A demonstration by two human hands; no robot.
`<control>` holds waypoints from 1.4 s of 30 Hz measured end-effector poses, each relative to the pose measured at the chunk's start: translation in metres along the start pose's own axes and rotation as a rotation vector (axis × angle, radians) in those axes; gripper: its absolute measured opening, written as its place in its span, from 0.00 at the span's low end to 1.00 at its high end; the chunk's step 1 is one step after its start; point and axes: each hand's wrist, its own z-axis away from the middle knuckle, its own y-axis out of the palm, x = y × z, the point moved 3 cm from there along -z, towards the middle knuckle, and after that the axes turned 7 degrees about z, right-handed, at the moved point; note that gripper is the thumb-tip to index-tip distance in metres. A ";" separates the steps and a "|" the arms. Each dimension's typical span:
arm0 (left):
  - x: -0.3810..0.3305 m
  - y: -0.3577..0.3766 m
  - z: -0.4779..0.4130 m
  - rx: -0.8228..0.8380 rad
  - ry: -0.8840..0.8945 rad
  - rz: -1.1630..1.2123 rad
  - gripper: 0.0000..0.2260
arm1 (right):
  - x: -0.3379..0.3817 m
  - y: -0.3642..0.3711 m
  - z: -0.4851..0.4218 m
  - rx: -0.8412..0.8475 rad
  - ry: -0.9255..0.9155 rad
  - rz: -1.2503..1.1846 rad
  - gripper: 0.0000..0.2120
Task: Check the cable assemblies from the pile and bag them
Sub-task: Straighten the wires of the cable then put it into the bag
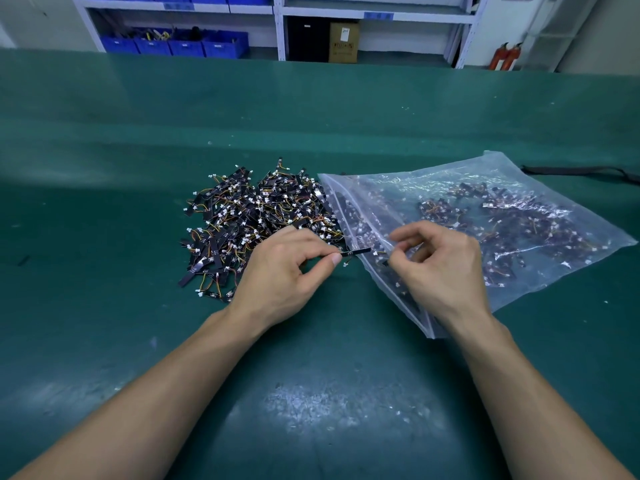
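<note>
A pile of cable assemblies (pixel 256 216), black strips with thin coloured wires and white connectors, lies on the green table (pixel 311 119). To its right lies a clear zip bag (pixel 519 188) with many assemblies inside. My left hand (pixel 284 271) pinches one black cable assembly (pixel 358 252) between thumb and forefinger, its free end at the bag's mouth. My right hand (pixel 443 265) rests on the bag's near edge with fingers curled, pinching the plastic by the mouth next to that assembly's wires.
A black strap (pixel 581 171) lies on the table behind the bag. Beyond the table stand white shelves with blue bins (pixel 180 45), a cardboard box (pixel 343 41) and red fire extinguishers (pixel 505 57).
</note>
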 end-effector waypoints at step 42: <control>0.039 -0.051 -0.008 -0.050 -0.160 -0.442 0.10 | 0.005 0.017 0.008 0.196 -0.079 0.133 0.04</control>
